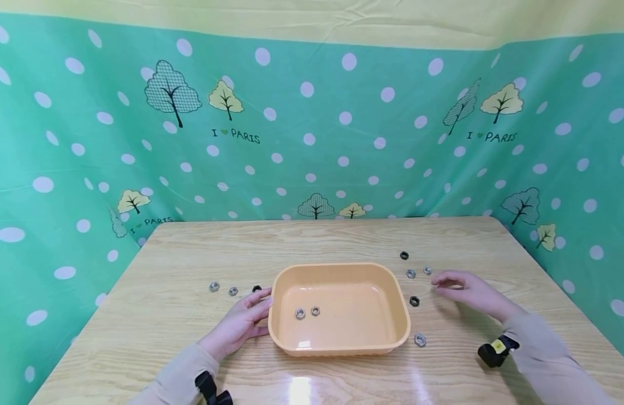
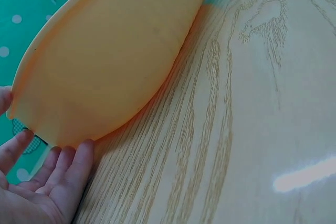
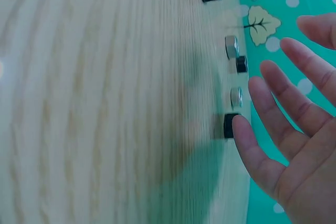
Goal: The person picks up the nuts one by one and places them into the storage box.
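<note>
My left hand [image 1: 238, 326] rests its extended fingers against the left end of an orange tray [image 1: 342, 347]; in the left wrist view, fingertips of the hand [image 2: 50, 182] touch the tray's outer wall [image 2: 105, 61]. Inside the tray lie two metal nuts, one larger [image 1: 300, 314] and one smaller [image 1: 315, 310]. My right hand [image 1: 468, 289] is held above the table with nothing in its fingers, just right of a silver nut [image 1: 427, 271]. The right wrist view shows that hand [image 3: 299, 129] with spread fingers, one fingertip overlapping a black nut [image 3: 229, 125].
Right of the tray are more nuts: black [image 1: 404, 255], silver [image 1: 411, 274], black [image 1: 414, 301] and silver [image 1: 420, 340]. On the left lie two silver nuts [image 1: 214, 286] [image 1: 233, 291] and a black nut [image 1: 256, 288] by my left fingers. A green dotted curtain [image 1: 312, 129] stands behind the table.
</note>
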`<action>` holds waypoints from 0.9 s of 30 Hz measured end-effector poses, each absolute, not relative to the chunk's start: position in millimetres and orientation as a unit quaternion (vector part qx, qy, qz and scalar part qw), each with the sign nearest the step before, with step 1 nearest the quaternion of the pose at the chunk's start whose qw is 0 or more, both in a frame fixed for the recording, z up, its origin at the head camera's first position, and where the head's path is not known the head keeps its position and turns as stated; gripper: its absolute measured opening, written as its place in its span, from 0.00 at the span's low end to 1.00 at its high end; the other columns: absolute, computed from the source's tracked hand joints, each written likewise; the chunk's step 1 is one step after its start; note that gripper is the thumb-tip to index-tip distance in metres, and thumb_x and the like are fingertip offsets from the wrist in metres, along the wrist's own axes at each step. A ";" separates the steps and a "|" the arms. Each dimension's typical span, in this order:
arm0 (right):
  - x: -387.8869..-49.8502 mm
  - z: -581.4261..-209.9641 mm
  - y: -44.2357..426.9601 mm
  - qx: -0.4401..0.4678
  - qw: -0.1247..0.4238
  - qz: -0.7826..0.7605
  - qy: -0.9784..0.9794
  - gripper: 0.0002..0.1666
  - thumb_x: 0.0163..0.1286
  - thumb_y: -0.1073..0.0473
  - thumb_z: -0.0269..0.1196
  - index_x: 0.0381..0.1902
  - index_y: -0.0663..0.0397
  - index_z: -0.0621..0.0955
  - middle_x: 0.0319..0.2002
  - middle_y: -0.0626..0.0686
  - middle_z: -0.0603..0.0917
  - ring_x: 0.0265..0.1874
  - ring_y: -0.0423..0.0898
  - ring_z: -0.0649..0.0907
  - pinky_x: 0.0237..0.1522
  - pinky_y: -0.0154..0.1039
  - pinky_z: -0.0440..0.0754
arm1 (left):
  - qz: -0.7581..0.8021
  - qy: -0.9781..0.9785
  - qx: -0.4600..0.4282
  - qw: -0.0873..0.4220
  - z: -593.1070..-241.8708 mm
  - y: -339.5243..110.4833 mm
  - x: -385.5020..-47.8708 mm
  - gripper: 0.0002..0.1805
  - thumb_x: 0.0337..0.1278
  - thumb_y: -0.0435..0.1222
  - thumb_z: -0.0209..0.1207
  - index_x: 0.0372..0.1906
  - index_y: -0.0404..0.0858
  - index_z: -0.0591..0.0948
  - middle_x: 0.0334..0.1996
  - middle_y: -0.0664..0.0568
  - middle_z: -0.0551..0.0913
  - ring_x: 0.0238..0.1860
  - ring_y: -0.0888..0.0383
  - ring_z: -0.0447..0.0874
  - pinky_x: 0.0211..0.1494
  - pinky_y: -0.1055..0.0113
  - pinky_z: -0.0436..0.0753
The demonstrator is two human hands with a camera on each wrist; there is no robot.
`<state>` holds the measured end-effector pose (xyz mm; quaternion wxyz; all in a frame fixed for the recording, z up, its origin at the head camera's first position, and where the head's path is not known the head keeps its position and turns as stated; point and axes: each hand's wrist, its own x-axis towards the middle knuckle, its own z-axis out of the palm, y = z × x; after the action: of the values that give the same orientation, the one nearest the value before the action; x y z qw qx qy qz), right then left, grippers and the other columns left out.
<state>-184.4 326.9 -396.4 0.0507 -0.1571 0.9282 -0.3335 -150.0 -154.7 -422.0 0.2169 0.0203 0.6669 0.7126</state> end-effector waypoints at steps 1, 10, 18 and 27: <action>-184.3 -396.6 328.5 -0.154 0.049 -0.333 0.929 0.15 0.66 0.57 0.61 0.48 0.59 0.81 0.47 0.57 0.83 0.44 0.41 0.80 0.46 0.34 0.78 | 0.713 0.666 0.021 0.217 -421.9 -154.6 -149.9 0.37 0.68 0.45 0.50 0.72 0.30 0.51 0.67 0.30 0.61 0.58 0.52 0.75 0.57 0.52 0.80; -188.1 -399.5 340.5 -0.121 0.051 -0.329 0.935 0.17 0.65 0.56 0.62 0.48 0.60 0.80 0.48 0.59 0.82 0.47 0.55 0.80 0.41 0.37 0.79 | 0.715 0.665 0.018 0.214 -420.6 -153.8 -149.2 0.37 0.69 0.45 0.49 0.72 0.29 0.52 0.66 0.31 0.63 0.56 0.55 0.76 0.56 0.52 0.81; -194.0 -403.1 347.8 -0.089 0.037 -0.305 0.947 0.23 0.64 0.55 0.63 0.51 0.67 0.77 0.51 0.69 0.78 0.52 0.68 0.75 0.49 0.59 0.78 | 0.714 0.665 0.022 0.215 -420.6 -153.7 -149.9 0.37 0.69 0.45 0.49 0.72 0.29 0.51 0.66 0.30 0.63 0.56 0.54 0.76 0.56 0.52 0.81; -203.6 -407.8 349.6 -0.085 0.050 -0.281 0.955 0.30 0.62 0.52 0.65 0.55 0.68 0.74 0.56 0.74 0.73 0.56 0.72 0.70 0.54 0.66 0.71 | 0.713 0.667 0.020 0.216 -421.3 -154.0 -149.8 0.37 0.69 0.45 0.49 0.71 0.29 0.51 0.67 0.30 0.61 0.58 0.53 0.75 0.57 0.52 0.80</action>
<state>-203.6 349.6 -407.8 0.0500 -0.0848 0.9546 -0.2813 -149.8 -154.0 -421.3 0.2161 0.0198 0.6669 0.7128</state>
